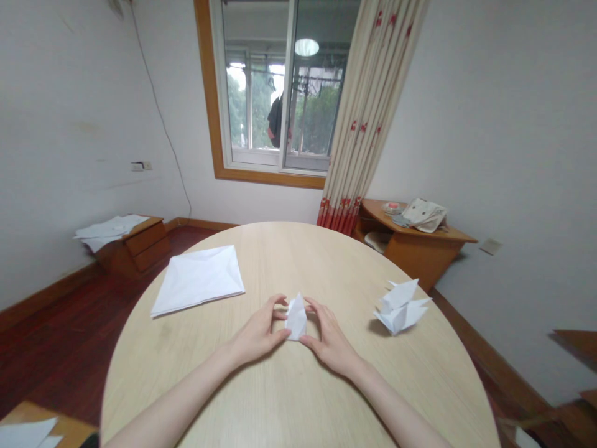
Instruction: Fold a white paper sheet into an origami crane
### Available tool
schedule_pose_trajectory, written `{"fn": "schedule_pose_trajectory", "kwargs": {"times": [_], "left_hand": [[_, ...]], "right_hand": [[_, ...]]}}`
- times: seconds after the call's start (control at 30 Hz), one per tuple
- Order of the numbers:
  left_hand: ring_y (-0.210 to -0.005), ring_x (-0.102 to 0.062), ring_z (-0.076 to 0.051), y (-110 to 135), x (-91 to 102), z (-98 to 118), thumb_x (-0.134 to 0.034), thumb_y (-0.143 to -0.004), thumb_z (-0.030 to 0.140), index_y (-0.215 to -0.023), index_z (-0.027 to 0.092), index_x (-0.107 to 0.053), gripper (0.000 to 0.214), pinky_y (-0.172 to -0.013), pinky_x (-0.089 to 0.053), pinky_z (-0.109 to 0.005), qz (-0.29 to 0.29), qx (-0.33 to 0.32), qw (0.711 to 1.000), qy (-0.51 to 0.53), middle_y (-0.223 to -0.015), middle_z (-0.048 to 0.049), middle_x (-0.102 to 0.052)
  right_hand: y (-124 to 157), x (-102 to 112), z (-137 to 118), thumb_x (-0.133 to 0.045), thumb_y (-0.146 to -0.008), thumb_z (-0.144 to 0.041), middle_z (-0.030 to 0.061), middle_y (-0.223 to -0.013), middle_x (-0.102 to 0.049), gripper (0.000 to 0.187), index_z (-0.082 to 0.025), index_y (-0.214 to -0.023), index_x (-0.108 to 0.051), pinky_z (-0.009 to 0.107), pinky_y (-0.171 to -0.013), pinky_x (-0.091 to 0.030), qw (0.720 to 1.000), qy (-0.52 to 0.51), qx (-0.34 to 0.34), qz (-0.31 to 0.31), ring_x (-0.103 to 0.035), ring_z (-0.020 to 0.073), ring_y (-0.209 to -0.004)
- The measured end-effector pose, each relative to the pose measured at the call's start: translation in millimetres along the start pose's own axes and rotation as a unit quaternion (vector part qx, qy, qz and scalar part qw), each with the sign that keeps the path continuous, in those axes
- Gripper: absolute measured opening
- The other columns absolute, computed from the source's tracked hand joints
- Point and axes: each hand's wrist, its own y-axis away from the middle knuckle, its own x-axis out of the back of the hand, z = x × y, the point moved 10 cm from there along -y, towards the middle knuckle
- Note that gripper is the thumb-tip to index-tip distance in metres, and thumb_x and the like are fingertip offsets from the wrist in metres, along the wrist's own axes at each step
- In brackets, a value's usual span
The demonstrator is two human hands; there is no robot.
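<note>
A small piece of folded white paper [296,318], pointed at its top, is between my two hands near the middle of the round table. My left hand [262,328] grips its left edge, the thumb at the lower corner and the fingers curled behind. On the opposite side, my right hand [330,336] has its thumb at the lower right corner and its fingers bent near the upper right edge. Folded white paper figures [400,309] with pointed tips stand together on the right of the table.
A stack of white paper sheets [199,279] lies at the left of the pale wooden table [298,249]. Beyond the table are a low drawer cabinet [148,241] with papers on it, a corner desk [420,249] holding a cloth bag [424,214], and a long curtain [368,112].
</note>
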Motion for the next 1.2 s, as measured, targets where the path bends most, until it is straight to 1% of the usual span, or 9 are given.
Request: {"fn": "schedule_pose_trajectory", "kwargs": {"times": [0.1,0.17,0.3,0.5,0.6,0.73,0.97,1.1,1.2], "left_hand": [[-0.101,-0.063,-0.021,-1,-0.6,-6,-0.065,-0.076,0.013,-0.132,0.024,-0.028,0.068,-0.095,-0.047,-0.045,0.012,0.007,1.0,0.003,-0.127,-0.011,-0.05],[-0.101,-0.062,-0.021,-1,-1.6,-8,-0.067,-0.074,0.011,-0.132,0.024,-0.028,0.071,-0.095,-0.046,-0.045,0.013,0.009,1.0,0.015,-0.128,-0.0109,-0.049],[-0.1,-0.062,-0.021,-3,-2.1,-15,-0.071,-0.071,0.009,-0.132,0.024,-0.031,0.074,-0.094,-0.047,-0.045,0.021,0.01,0.999,0.045,-0.128,-0.011,-0.048],[-0.094,-0.062,-0.02,-6,0.0,-26,-0.078,-0.065,0.009,-0.131,0.024,-0.033,0.081,-0.094,-0.046,-0.046,0.047,0.01,0.997,0.054,-0.129,-0.011,-0.045],[-0.099,-0.059,-0.021,-6,3.6,-20,-0.078,-0.065,0.01,-0.127,0.023,-0.039,0.075,-0.096,-0.045,-0.046,0.061,-0.017,0.998,0.029,-0.125,-0.0095,-0.045],[-0.118,-0.049,-0.026,-4,6.0,-7,-0.078,-0.065,0.01,-0.114,0.022,-0.049,0.058,-0.104,-0.038,-0.045,0.06,-0.049,0.997,-0.019,-0.123,-0.009,-0.046],[-0.124,-0.044,-0.028,-2,1.6,-10,-0.074,-0.073,0.016,-0.098,0.021,-0.057,0.031,-0.107,-0.035,-0.05,0.039,-0.035,0.995,-0.087,-0.127,-0.0092,-0.045],[-0.125,-0.042,-0.03,-2,2.7,-13,-0.075,-0.073,0.024,-0.096,0.021,-0.059,0.028,-0.107,-0.034,-0.049,0.033,-0.023,0.993,-0.114,-0.128,-0.0108,-0.045],[-0.123,-0.043,-0.031,-2,3.0,-7,-0.08,-0.068,0.031,-0.096,0.021,-0.06,0.036,-0.104,-0.037,-0.048,0.019,-0.042,0.99,-0.134,-0.127,-0.0114,-0.047]], "right_hand": [[0,2,-2,-0.066,-0.077,-0.023,0.0108,-0.133,-0.047,0.086,-0.027,-0.147,-0.016,0.051,-0.106,-0.03,1.0,0.019,0.012,0.014,-0.041,0.027,-0.125],[-1,2,-2,-0.066,-0.078,-0.026,0.0106,-0.14,-0.041,0.088,-0.03,-0.148,-0.013,0.052,-0.108,-0.028,0.999,0.032,0.016,0.012,-0.036,0.0279,-0.13],[-2,-4,0,-0.062,-0.082,-0.03,0.0098,-0.144,-0.035,0.077,-0.034,-0.147,-0.022,0.054,-0.108,-0.026,0.998,0.053,0.012,-0.02,-0.031,0.0293,-0.133],[-1,-12,0,-0.056,-0.087,-0.03,0.0086,-0.151,-0.028,0.056,-0.032,-0.14,-0.04,0.052,-0.109,-0.026,0.991,0.12,0.011,-0.063,-0.028,0.0279,-0.136],[-1,-15,-2,-0.052,-0.09,-0.03,0.0081,-0.153,-0.027,0.05,-0.031,-0.14,-0.042,0.053,-0.109,-0.024,0.986,0.143,0.011,-0.08,-0.026,0.0273,-0.137],[-1,-18,-2,-0.046,-0.094,-0.03,0.009,-0.154,-0.025,0.046,-0.029,-0.14,-0.042,0.053,-0.11,-0.022,0.982,0.166,0.009,-0.095,-0.023,0.0273,-0.138],[-1,-24,1,-0.039,-0.096,-0.029,0.0065,-0.156,-0.022,0.046,-0.028,-0.142,-0.039,0.051,-0.111,-0.021,0.969,0.219,-0.003,-0.109,-0.02,0.0266,-0.14],[-1,-29,2,-0.032,-0.098,-0.032,0.0055,-0.157,-0.015,0.047,-0.024,-0.144,-0.036,0.048,-0.114,-0.015,0.956,0.251,-0.029,-0.152,-0.014,0.026,-0.143],[1,-31,3,-0.03,-0.098,-0.034,0.0043,-0.158,-0.011,0.048,-0.023,-0.145,-0.034,0.048,-0.114,-0.012,0.951,0.26,-0.045,-0.163,-0.011,0.0261,-0.144]]}}
